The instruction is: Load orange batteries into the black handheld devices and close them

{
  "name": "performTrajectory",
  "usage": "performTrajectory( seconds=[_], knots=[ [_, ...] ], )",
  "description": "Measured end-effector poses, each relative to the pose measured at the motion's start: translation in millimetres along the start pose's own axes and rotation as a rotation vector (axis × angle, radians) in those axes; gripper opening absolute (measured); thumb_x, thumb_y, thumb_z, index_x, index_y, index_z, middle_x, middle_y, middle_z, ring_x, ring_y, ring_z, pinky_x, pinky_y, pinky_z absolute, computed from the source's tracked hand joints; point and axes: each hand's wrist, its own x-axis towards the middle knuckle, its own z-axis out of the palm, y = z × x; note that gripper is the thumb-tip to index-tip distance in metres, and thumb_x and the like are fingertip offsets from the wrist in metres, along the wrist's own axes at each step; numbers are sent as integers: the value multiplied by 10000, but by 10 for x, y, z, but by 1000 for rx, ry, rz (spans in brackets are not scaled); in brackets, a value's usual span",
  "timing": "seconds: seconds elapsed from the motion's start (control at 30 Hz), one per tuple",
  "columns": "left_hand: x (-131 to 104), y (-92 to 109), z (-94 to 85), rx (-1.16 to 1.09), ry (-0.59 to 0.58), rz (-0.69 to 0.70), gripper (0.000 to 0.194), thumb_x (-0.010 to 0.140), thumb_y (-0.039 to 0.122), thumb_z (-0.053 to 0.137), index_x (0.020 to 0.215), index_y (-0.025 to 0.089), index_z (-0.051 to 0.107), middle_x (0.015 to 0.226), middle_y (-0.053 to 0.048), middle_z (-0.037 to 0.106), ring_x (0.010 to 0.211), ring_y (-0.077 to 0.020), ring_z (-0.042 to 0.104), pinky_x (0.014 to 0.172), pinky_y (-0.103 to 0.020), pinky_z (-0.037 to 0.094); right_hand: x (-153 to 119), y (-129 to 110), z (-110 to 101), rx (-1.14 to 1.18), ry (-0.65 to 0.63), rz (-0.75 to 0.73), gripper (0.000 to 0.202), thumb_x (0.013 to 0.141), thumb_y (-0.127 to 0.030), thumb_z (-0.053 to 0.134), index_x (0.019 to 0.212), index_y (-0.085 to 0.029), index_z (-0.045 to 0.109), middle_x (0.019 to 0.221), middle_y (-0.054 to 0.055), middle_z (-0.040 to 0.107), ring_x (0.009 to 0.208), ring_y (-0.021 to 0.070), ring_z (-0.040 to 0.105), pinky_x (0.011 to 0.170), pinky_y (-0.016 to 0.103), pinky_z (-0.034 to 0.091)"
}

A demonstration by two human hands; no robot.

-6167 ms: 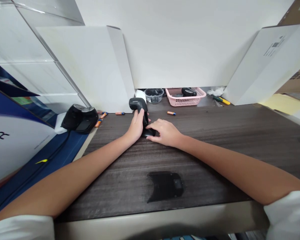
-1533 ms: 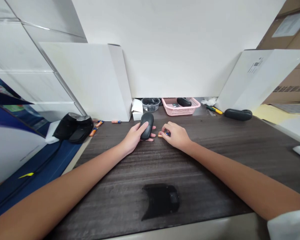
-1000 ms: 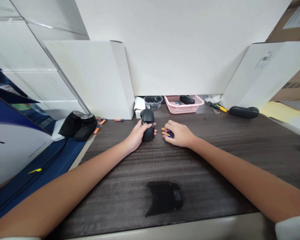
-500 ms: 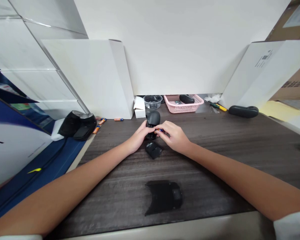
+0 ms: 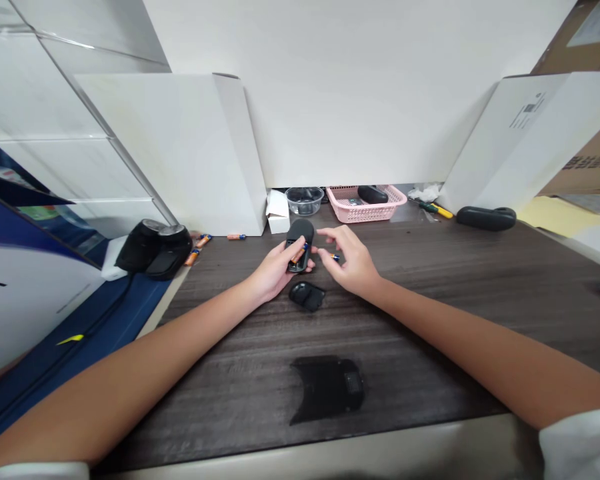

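One black device (image 5: 302, 229), uncovered | left hand (image 5: 274, 269) clasps it | right hand (image 5: 353, 261) parted, hold unclear

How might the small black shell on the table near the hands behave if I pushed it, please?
The shell would probably slide rather than roll, as it lies low and broad on the flat table. It is likely light for its size, since it looks thin and hollow. It seems stiff, its curved rim holding shape.
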Motion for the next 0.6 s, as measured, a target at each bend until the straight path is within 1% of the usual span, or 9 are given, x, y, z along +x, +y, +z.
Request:
performTrajectory(
  seconds=[0.07, 0.13, 0.17, 0.27, 0.33, 0.4, 0.43, 0.5, 0.6],
  knots=[
    [37, 25, -32, -26, 68, -15, 263, 975, 330, 804, 1112, 126, 713, 1100, -102, 781, 760, -132, 703, 744, -291, 601, -1, 105, -32, -75, -29, 76, 274, 1052, -319, 579, 1299, -226, 652, 1181, 102, 702, 1093, 255, 677, 918, 370, 525],
    [54, 41, -53, -36, 130, -12, 182, 994, 246, 772, 1102, 119, 700, 1127, -103, 782, 764, -122, 710, 757, -289, 624, -3, 195, -65, -176, -122, 127, 220, 1016, -356, 634, 1186, -219, 658, 1117, 83, 706, 1009, 249, 679, 847, 358, 491],
    [55, 45, -57, -34, 148, -4, 159, 1004, 232, 754, 1100, 119, 694, 1138, -105, 781, 768, -122, 713, 756, -290, 632, -3, 222, -79, -223, -171, 146, 216, 998, -378, 657, 1145, -220, 651, 1086, 71, 710, 967, 243, 676, 804, 350, 466],
    [46, 46, -55, -6, 137, 11, 162, 1041, 266, 702, 1114, 121, 688, 1193, -127, 774, 777, -131, 720, 703, -282, 633, 5, 221, -99, -338, -300, 181, 192, 975, -406, 666, 1022, -227, 617, 977, 46, 732, 849, 229, 661, 676, 333, 352],
    [42, 47, -55, 3, 111, 5, 168, 1045, 275, 684, 1121, 126, 686, 1236, -143, 765, 818, -150, 739, 688, -282, 630, 17, 182, -101, -410, -374, 176, 176, 989, -393, 635, 944, -226, 606, 938, 54, 749, 807, 226, 654, 646, 336, 287],
    [45, 52, -63, -11, 83, -11, 139, 1017, 230, 685, 1116, 133, 682, 1272, -150, 754, 898, -184, 764, 718, -303, 639, 27, 150, -101, -455, -430, 156, 182, 1008, -367, 599, 899, -221, 609, 946, 75, 766, 793, 225, 652, 642, 338, 260],
    [49, 55, -70, -22, 70, -18, 132, 992, 194, 684, 1111, 137, 679, 1284, -150, 748, 944, -205, 771, 740, -322, 645, 28, 141, -100, -458, -443, 150, 188, 1015, -357, 586, 888, -221, 610, 945, 79, 768, 783, 221, 648, 643, 337, 256],
    [56, 58, -85, -36, 48, -27, 175, 931, 128, 680, 1105, 143, 670, 1293, -141, 737, 1016, -238, 773, 784, -361, 652, 19, 133, -94, -407, -430, 155, 218, 1028, -360, 568, 859, -225, 597, 876, 59, 749, 736, 203, 622, 644, 328, 258],
    [55, 45, -93, -3, 14, -16, 267, 869, 111, 727, 1120, 164, 650, 1280, -111, 723, 1074, -250, 755, 836, -394, 643, -11, 98, -61, -204, -326, 186, 294, 1052, -434, 540, 837, -233, 557, 761, 2, 664, 674, 166, 566, 641, 296, 294]
  ],
)
